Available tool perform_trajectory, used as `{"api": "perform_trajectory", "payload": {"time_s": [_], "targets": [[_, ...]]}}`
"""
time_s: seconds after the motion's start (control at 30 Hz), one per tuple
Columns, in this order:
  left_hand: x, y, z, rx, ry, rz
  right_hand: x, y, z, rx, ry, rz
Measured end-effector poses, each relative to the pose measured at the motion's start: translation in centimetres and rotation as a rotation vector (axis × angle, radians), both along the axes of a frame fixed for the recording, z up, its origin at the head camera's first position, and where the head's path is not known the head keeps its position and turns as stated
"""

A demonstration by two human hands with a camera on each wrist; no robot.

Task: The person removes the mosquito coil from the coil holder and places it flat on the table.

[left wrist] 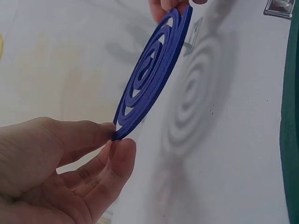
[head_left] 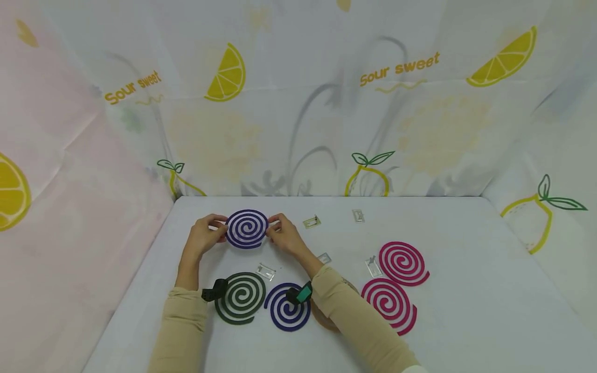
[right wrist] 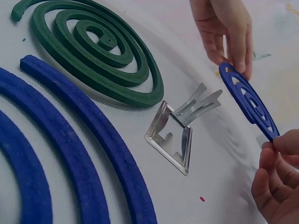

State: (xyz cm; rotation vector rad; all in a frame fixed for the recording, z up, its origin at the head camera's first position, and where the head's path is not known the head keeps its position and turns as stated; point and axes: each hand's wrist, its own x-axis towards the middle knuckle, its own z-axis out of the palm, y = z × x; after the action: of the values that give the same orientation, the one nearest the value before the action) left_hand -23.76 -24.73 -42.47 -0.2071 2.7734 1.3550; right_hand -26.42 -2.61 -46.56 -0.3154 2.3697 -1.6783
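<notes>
A blue mosquito coil [head_left: 247, 229] is held raised off the white table toward its far left, and its shadow falls on the cloth in the left wrist view. My left hand [head_left: 205, 234] pinches its left edge between thumb and fingers. On the opposite edge, my right hand [head_left: 283, 235] pinches it too. Below the raised coil lies a metal coil stand [head_left: 266, 271] with its prongs bent up, clearest in the right wrist view. Nearer me are a green coil [head_left: 240, 299] and another blue coil [head_left: 287, 311], both flat on the table.
Two pink coils [head_left: 403, 263] lie to the right, one in front of the other. A brown coil [head_left: 325, 317] is mostly hidden under my right forearm. More metal stands [head_left: 312, 221] are scattered across the back and middle. Patterned cloth walls [head_left: 298, 119] rise behind the table.
</notes>
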Motion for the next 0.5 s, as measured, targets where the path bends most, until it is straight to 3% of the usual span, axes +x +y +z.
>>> {"api": "perform_trajectory", "payload": {"time_s": [0.5], "targets": [[0.58, -0.38, -0.62, -0.017, -0.001, 0.012, 0.26, -0.2, -0.23, 0.016, -0.007, 0.034]]}}
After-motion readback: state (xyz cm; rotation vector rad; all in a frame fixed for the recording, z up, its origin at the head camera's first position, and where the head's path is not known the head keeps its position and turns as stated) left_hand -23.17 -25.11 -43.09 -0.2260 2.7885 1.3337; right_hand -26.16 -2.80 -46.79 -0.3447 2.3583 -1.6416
